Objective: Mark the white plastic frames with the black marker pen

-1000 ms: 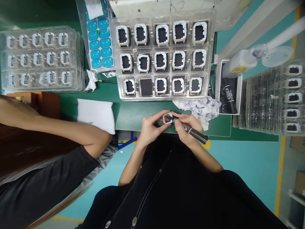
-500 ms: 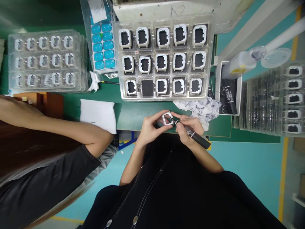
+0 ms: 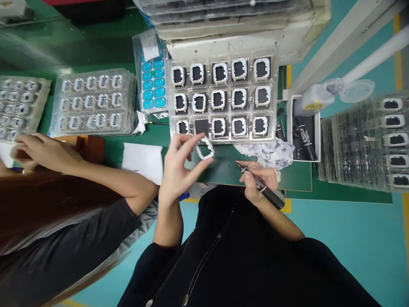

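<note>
Between the thumb and fingers of my left hand [image 3: 179, 168] is a small white square frame [image 3: 205, 148] with rounded corners, held by its edges just below the front row of a clear plastic tray [image 3: 223, 140]. That tray carries rows of similar white frames, each over a dark pad. One pocket in the front row shows only its dark pad [image 3: 201, 126], close to the frame I hold. My right hand [image 3: 260, 179] grips an uncapped black marker pen [image 3: 262, 189], its tip pointing up and left, apart from the frame.
Crumpled white paper [image 3: 275, 151] lies right of the tray, beside a white box [image 3: 316, 140] with markers and a bottle. Stacked trays [image 3: 358, 149] stand far right. A folded white cloth [image 3: 143, 160] lies left; beyond it, a co-worker's arm [image 3: 105, 177] reaches over the table.
My left hand has carried the white frame away from the marker tip, up and left toward the tray. The right hand still holds the marker nearly in place. The view has shifted.
</note>
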The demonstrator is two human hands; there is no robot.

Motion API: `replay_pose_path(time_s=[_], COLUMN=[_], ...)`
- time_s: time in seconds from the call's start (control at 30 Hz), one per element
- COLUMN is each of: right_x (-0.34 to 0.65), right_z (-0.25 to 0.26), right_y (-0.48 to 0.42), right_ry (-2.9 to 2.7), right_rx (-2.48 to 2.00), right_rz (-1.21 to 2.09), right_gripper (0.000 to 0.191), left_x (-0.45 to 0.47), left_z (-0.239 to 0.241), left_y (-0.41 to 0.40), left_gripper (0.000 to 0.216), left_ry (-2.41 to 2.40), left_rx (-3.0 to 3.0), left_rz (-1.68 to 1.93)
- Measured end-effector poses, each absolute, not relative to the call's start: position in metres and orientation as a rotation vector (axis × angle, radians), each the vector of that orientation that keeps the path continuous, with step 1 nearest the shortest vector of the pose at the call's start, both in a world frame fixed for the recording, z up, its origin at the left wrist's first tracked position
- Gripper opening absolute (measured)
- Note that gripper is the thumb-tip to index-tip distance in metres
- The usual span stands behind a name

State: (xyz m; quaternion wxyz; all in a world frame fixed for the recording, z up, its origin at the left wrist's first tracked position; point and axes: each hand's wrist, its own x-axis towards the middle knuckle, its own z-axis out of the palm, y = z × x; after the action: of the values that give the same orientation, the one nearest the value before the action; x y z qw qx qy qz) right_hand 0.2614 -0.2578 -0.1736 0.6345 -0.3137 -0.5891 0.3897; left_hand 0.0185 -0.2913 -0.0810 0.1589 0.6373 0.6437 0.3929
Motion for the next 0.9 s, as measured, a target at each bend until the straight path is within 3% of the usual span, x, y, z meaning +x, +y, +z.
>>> replay_pose_path(time_s=[0.23,0.47,0.9], right_x=[0.259,0.255,0.254], right_z=[-0.172,-0.169,-0.164], right_y=[-0.258,-0.259,-0.256], right_ry=[-1.301,-1.277,-1.339], right_rx=[-0.721,-0.742,-0.757], right_rz=[0.864,0.88,0.839], right_gripper=[0.012,0.012,0.012], left_x=[-0.018,0.011,0.014], left_z=[-0.074,-0.078,-0.082], left_y=[-0.247,-0.222,-0.193], left_gripper=[0.062,0.042,0.043], left_ry=[2.017,1.977,1.817], left_rx=[2.161,2.266,2.363], left_rz=[0.779,0.809,0.685])
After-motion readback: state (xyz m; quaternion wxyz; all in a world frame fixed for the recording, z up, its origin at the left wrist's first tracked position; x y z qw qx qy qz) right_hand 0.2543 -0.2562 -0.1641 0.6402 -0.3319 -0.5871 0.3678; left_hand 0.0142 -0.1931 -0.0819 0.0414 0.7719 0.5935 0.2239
